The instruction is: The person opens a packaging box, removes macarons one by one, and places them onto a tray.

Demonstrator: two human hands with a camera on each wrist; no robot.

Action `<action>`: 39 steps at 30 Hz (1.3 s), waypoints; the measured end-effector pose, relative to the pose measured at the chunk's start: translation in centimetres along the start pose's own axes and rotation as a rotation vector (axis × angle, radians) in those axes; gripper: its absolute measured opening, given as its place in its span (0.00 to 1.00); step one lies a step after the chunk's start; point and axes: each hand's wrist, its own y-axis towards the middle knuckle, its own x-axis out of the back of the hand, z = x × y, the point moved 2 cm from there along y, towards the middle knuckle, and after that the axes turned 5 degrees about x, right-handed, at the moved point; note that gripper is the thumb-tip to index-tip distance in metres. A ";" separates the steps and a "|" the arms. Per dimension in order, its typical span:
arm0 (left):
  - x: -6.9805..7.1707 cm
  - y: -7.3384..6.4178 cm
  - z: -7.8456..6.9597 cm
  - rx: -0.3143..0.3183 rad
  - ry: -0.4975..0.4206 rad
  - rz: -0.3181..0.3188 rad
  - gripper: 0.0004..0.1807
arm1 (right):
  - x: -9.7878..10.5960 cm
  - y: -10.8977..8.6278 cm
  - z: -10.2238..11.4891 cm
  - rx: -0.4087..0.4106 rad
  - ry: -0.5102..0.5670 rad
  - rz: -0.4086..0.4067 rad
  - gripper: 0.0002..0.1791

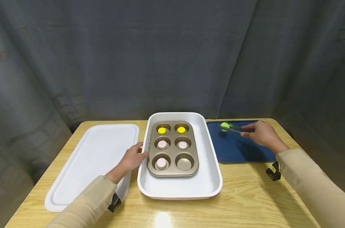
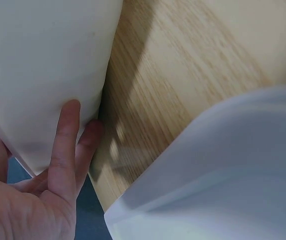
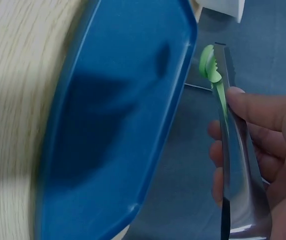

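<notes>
My left hand (image 1: 132, 158) grips the left wall of a white tub (image 1: 175, 189), thumb over the rim and fingers against the outer side (image 2: 43, 60). Inside the tub lies a bronze muffin tin (image 1: 172, 171). Yellow round pieces (image 1: 181, 129) sit in its two far cups, and pale pink round pieces (image 1: 161, 163) in three others. The near right cup (image 1: 184, 163) shows its bare bottom. Above the blue tray (image 1: 228, 153), my right hand (image 1: 262, 133) holds metal tongs (image 3: 239, 165). A bright green round piece (image 1: 224, 126) is pinched between the tong tips.
On the left of the wooden table (image 1: 246, 196) lies a white tray (image 1: 92, 158), its right edge close to the tub. The blue tray is at the right. A dark grey curtain (image 1: 132, 63) hangs behind the table and along the sides.
</notes>
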 end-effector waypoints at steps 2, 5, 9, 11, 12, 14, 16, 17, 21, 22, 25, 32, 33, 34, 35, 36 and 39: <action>0.0 0.0 0.0 0.003 -0.002 0.000 0.28 | -0.4 0.3 -0.1 -0.014 -0.009 0.007 0.22; 0.0 0.0 0.0 0.004 -0.002 -0.002 0.28 | -0.9 0.7 -0.1 -0.032 -0.016 0.011 0.22; -0.1 -0.1 0.1 0.001 -0.007 -0.002 0.27 | -1.6 1.2 0.1 -0.062 -0.024 0.011 0.22; -0.1 -0.1 0.1 0.000 -0.009 -0.002 0.27 | -1.9 1.5 0.1 -0.080 -0.028 0.013 0.22; -0.1 -0.1 0.1 0.001 -0.011 -0.001 0.27 | -2.0 1.6 0.1 -0.087 -0.031 0.014 0.22; -0.1 -0.1 0.1 0.002 -0.011 0.001 0.28 | -2.3 1.9 0.1 -0.099 -0.034 0.013 0.23; -0.1 0.0 0.1 0.003 -0.012 0.004 0.28 | -2.7 2.1 0.1 -0.112 -0.035 0.014 0.23; -0.1 0.0 0.1 0.004 -0.012 0.004 0.28 | -2.8 2.2 0.1 -0.118 -0.036 0.017 0.23; -0.1 0.0 0.1 0.006 -0.015 0.008 0.28 | -3.3 2.5 0.3 -0.140 -0.038 0.027 0.23; -0.1 -0.1 0.1 0.006 -0.016 0.009 0.28 | -3.3 2.6 0.3 -0.145 -0.038 0.030 0.23; -0.1 -0.1 0.1 0.004 -0.023 0.010 0.28 | -3.5 2.7 0.4 -0.155 -0.040 0.032 0.23; 0.0 0.0 0.2 0.000 -0.024 0.004 0.27 | -3.4 2.8 0.7 -0.160 -0.024 0.047 0.23; 0.0 0.0 0.2 0.001 -0.024 0.004 0.27 | -3.3 2.7 0.7 -0.160 -0.022 0.052 0.24; 0.0 0.0 0.2 -0.001 -0.024 0.005 0.27 | -3.2 2.7 0.8 -0.160 -0.017 0.057 0.24; 0.0 0.0 0.2 -0.002 -0.023 0.005 0.27 | -3.0 2.6 0.8 -0.159 -0.012 0.062 0.25; 0.1 0.0 0.2 -0.002 -0.023 0.006 0.28 | -2.9 2.5 0.8 -0.156 -0.008 0.064 0.25; 0.1 -0.1 0.1 -0.003 -0.028 0.008 0.28 | -2.3 2.3 0.9 -0.151 0.020 0.068 0.26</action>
